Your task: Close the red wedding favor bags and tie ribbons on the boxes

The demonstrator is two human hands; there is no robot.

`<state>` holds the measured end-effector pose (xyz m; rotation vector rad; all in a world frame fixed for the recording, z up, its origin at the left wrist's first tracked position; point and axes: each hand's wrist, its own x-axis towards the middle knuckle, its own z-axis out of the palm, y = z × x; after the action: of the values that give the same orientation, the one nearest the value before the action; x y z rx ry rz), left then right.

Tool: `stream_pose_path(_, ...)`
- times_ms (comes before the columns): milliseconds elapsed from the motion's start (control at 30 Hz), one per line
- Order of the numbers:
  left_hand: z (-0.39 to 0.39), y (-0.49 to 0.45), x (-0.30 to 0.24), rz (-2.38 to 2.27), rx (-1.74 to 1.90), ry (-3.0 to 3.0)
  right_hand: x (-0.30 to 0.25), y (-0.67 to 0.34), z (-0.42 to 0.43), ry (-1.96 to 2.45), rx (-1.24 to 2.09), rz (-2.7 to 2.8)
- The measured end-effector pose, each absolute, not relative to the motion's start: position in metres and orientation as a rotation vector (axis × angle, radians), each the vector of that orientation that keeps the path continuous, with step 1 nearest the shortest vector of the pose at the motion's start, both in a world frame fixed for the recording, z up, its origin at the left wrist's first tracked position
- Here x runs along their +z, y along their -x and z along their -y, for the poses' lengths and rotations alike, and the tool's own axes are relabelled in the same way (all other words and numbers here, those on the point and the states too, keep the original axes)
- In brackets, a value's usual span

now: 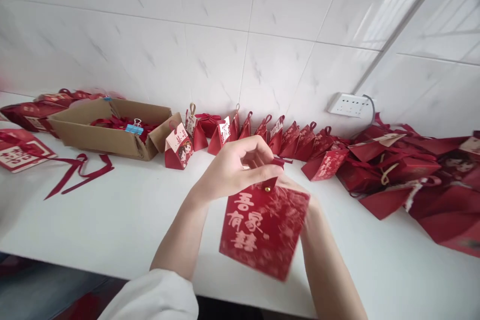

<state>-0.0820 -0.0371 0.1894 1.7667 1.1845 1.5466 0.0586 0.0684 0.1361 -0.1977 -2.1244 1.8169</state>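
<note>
Left grip (pixel 236 167) is pinching at the top of a red gift box (pixel 264 227), thumb against curled fingers; whether ribbon, flap or both are lying between them cannot be told. Right grip (pixel 288 183) is sitting behind the same box top, mostly hidden, so its state cannot be confirmed. The box is hanging tilted above the near middle of the bench (pixel 112 225), its lettered face showing a gold-coloured fastening (pixel 267 189) near the top and a short ribbon end (pixel 284 161) sticking out just to the right of the left thumb.

By judgement, the step in hand is working the ribbon at the box's closure. The next move appears to be calling for a steady pinch on the top while the other grip is managing the ribbon, without creasing the card.

To the far left, an open cardboard box (pixel 97 137) is holding red material and a blue binder clip (pixel 134 128); a loose ribbon (pixel 90 175) is lying nearer. Along the wall, a row of small red boxes (pixel 289 141) is standing with loops upward. On the right, a pile of red boxes (pixel 386 202) is lying heaped.
</note>
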Motion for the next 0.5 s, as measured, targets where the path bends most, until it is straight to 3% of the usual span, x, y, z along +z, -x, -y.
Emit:
stream_pose_path(133,0.039,0.067,0.189,-1.249,1.545,-1.886,0.133,-0.107,-0.055,0.251,1.767,1.978)
stream_pose_path(400,0.042,-0.004,0.167,-0.959,1.625,-2.054,0.142,-0.205,0.045,0.848,0.879,2.188)
stream_pose_path(500,0.05,-0.03,0.153,-0.702,1.433,-2.283,0.131,-0.24,0.082,1.118,0.798,2.183)
